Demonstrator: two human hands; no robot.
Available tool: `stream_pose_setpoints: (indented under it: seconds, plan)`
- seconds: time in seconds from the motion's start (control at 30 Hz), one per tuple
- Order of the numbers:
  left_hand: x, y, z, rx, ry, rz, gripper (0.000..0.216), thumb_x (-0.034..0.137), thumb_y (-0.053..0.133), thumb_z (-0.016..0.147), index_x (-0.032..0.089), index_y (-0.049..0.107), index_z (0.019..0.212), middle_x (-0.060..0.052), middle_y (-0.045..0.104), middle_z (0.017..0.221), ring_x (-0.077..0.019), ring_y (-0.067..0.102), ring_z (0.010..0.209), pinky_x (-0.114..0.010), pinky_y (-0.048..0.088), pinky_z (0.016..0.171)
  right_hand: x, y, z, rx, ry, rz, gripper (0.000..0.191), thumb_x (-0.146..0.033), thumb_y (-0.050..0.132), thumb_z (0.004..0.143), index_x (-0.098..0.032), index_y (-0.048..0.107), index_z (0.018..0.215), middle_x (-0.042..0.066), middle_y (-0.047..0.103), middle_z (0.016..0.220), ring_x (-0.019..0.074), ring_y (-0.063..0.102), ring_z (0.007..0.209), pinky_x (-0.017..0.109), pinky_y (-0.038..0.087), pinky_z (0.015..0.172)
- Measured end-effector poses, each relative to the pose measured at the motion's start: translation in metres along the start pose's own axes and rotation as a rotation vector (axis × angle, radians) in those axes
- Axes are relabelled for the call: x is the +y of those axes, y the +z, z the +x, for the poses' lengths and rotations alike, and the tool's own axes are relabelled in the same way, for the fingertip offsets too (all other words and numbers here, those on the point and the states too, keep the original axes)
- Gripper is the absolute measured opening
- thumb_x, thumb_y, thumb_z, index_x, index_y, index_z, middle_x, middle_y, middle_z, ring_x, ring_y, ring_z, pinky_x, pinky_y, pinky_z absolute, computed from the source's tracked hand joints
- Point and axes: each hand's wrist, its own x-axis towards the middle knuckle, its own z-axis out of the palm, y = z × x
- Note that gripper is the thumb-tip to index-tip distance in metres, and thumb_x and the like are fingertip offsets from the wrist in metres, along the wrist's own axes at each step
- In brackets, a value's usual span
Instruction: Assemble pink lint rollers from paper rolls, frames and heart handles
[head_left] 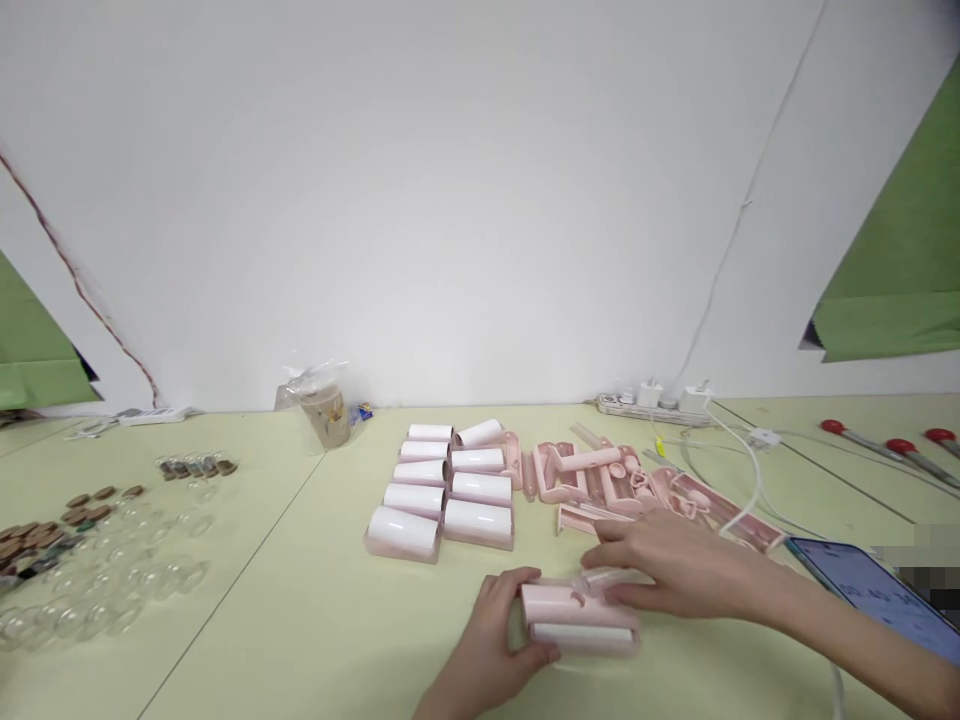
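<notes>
My left hand (491, 640) grips the left end of a pink lint roller (551, 602), thumb at the front and fingers behind. A white paper roll (581, 635) shows along its front side, and a small curved slot marks its pink cover. My right hand (656, 570) pinches a small pale pink part (607, 580) against the roller's top right; motion blurs this part. Behind my hands lie loose pink plastic pieces (589, 460), frames and handles among them. To their left stand two rows of white rolls in pink holders (405, 530).
A phone (874, 595) lies at the right beside white cables. A power strip (652, 408) with chargers sits against the wall. At the left are clear glass globes (112, 580) and cork pieces (37, 540). A bagged cup (326, 415) stands at the back; red-tipped tools (900, 447) lie far right.
</notes>
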Motion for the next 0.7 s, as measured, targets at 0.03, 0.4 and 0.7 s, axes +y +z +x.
stream_pose_setpoints:
  seconds: [0.03,0.4,0.7]
  plan:
    - [0.000,0.000,0.000,-0.001,0.003,0.001,0.058,0.022,0.063,0.065,0.024,0.042,0.119,-0.004,0.045,0.114,-0.0190,0.040,0.110,-0.028,0.028,0.097,-0.004,0.000,0.001,-0.016,-0.016,-0.053,0.016,-0.030,0.051,0.080,-0.027,0.063,0.089,0.001,0.060,0.073,0.0196,0.058,0.063,0.026,0.031,0.051]
    - [0.001,0.000,-0.001,0.002,-0.037,-0.044,0.071,0.020,0.062,0.065,0.021,0.029,0.127,-0.006,0.044,0.118,-0.0202,0.039,0.112,-0.031,0.026,0.099,-0.052,-0.030,0.054,-0.393,0.036,-0.308,0.016,-0.017,0.056,0.067,-0.010,0.070,0.069,0.012,0.068,0.063,0.0257,0.063,0.058,0.028,0.033,0.044]
    - [0.009,0.025,-0.007,0.239,-0.189,0.122,0.048,0.011,0.058,0.050,0.014,0.046,0.097,-0.008,0.048,0.100,-0.0227,0.044,0.100,-0.031,0.034,0.090,-0.078,-0.032,0.078,-0.541,0.058,-0.286,0.022,-0.008,0.060,0.057,-0.003,0.070,0.076,0.020,0.069,0.073,0.0322,0.065,0.067,0.035,0.045,0.050]
